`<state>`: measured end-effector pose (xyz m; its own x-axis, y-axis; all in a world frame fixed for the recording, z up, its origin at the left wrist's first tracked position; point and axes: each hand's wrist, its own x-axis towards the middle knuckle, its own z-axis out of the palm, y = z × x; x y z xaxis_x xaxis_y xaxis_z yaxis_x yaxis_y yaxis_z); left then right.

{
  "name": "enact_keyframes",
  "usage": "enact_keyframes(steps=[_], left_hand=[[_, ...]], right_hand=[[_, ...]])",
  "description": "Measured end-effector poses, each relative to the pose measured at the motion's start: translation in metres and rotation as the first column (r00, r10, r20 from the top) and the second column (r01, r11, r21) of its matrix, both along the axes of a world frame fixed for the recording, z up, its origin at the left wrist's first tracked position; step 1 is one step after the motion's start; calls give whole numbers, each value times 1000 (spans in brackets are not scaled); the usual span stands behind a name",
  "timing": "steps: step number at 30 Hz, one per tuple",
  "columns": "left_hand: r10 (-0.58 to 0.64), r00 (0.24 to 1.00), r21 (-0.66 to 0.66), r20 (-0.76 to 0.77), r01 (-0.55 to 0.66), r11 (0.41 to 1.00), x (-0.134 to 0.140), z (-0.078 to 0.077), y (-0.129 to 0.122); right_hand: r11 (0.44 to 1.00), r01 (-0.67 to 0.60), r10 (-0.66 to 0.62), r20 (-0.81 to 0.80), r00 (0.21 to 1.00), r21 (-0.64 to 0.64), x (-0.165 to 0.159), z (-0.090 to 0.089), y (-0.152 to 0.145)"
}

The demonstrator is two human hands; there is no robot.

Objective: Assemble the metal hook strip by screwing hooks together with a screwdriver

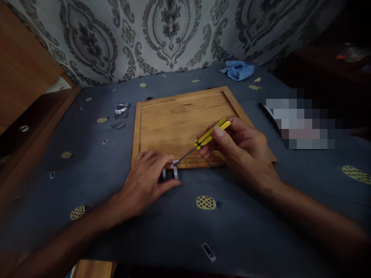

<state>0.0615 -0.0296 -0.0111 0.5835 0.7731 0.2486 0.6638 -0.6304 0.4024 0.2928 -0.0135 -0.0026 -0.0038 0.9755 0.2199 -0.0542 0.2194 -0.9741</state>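
Note:
A wooden panel (179,116) with a raised border lies flat on the cloth, and small dark holes line its near edge. At that edge my left hand (147,175) is closed on a silver metal fitting (175,172), with thumb below and fingers above. My right hand (243,150) grips the yellow-and-black handle of a screwdriver (213,133) between thumb and fingers. The screwdriver slants down to the left, its tip at the top of the fitting. Whether the tip sits in a screw is too small to tell.
Left of the panel lie several loose metal pieces (120,112). A crumpled blue cloth (237,70) rests at the back right. A pixelated object with a dark edge (271,116) lies at right. Patterned fabric (171,34) hangs behind; wooden furniture (29,65) stands at left.

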Motion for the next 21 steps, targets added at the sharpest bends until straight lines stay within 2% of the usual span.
enact_keyframes(steps=[6,12,16,21], left_hand=[[13,1000,-9,-9,-13,1000,0,-1,-1],[8,1000,-1,0,-8,1000,-1,-1,-1],[18,1000,4,-3,-18,1000,0,-1,0],[10,1000,4,0,-10,1000,1,1,-1]], right_hand=[[1000,10,-9,-17,1000,22,2,1,1],[989,102,-100,-22,995,108,5,8,-3],[985,87,-89,4,996,149,5,13,-8],[986,89,-97,48,994,141,1,19,-12]])
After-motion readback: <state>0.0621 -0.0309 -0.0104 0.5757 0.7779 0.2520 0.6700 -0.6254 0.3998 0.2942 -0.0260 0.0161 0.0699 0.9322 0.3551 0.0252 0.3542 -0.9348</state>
